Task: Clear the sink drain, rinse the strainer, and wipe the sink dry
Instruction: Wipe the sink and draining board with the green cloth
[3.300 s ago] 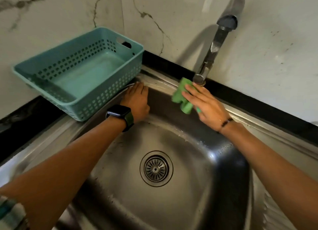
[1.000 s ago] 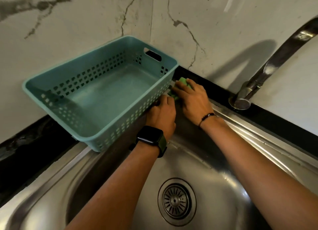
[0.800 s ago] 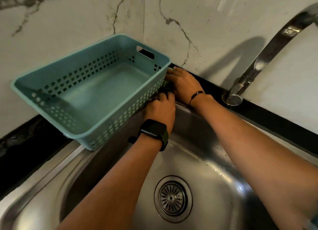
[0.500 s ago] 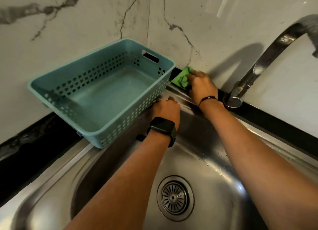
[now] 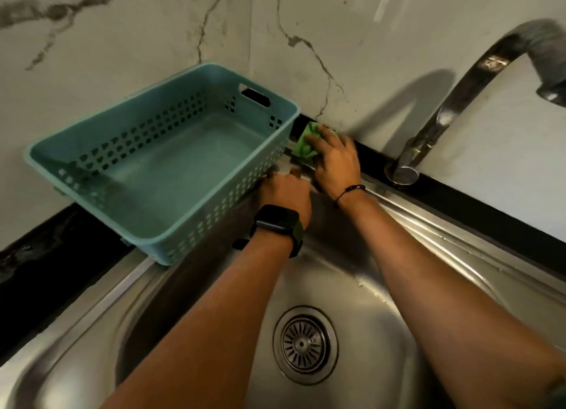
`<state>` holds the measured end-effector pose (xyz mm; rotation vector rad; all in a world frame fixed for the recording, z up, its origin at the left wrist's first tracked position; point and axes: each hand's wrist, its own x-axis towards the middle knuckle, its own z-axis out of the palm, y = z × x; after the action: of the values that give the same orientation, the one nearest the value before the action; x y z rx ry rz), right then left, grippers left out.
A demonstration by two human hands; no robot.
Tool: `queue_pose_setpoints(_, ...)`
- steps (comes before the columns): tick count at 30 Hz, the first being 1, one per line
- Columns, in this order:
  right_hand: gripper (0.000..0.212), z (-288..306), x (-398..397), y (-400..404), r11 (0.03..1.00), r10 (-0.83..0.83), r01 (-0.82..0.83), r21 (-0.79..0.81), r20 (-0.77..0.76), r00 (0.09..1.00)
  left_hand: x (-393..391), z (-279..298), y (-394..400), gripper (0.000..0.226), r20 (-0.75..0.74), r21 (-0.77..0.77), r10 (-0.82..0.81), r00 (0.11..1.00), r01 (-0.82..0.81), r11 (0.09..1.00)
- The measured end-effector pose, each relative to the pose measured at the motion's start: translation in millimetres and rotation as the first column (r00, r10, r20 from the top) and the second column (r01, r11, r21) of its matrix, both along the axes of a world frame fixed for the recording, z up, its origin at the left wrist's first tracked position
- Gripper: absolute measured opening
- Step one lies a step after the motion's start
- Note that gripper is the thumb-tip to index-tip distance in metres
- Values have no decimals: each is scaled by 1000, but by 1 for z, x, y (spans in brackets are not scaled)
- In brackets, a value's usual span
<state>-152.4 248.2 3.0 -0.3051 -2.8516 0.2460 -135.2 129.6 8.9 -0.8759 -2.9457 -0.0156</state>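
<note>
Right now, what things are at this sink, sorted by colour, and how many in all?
Teal: 1, the basket
Green: 1, the cloth under the right hand
Silver: 3, the sink, tap and strainer
Black: 2, the watch by the left hand and the bracelet
Total: 7

Green cloth (image 5: 306, 147) mostly hidden under right hand (image 5: 335, 160)

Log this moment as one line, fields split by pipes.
step: wiping sink back rim | right hand: pressing green cloth beside basket | left hand: on rim at basket | strainer: seated in drain
</note>
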Motion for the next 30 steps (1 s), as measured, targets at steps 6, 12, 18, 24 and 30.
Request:
queue_pose_setpoints(6, 55, 8, 63, 30, 975, 123, -137, 172, 92, 988, 0, 4, 1, 25, -1, -13, 12, 1000, -12, 1000)
queue_pose_setpoints(12, 65, 2, 159, 48, 928, 24, -77, 364, 146, 989, -5, -3, -5, 41, 17, -11, 40, 999, -40, 999)
queue_pose_setpoints(18, 64, -5, 233, 71, 948, -220, 186, 259, 109, 969, -5, -6, -4, 46, 23, -1, 32, 999, -32, 1000)
queue_pose_setpoints(24, 63, -13, 156, 17, 983, -170, 163, 84, 83, 982, -7, -10, -1, 49, 29, 24, 12, 1000, -12, 1000)
queue_pose_setpoints(30, 43, -14, 50, -33, 978, -41, 21, 209, 93, 995, -5, -19, -3, 32, -83, 101, -17, 996, 25, 995)
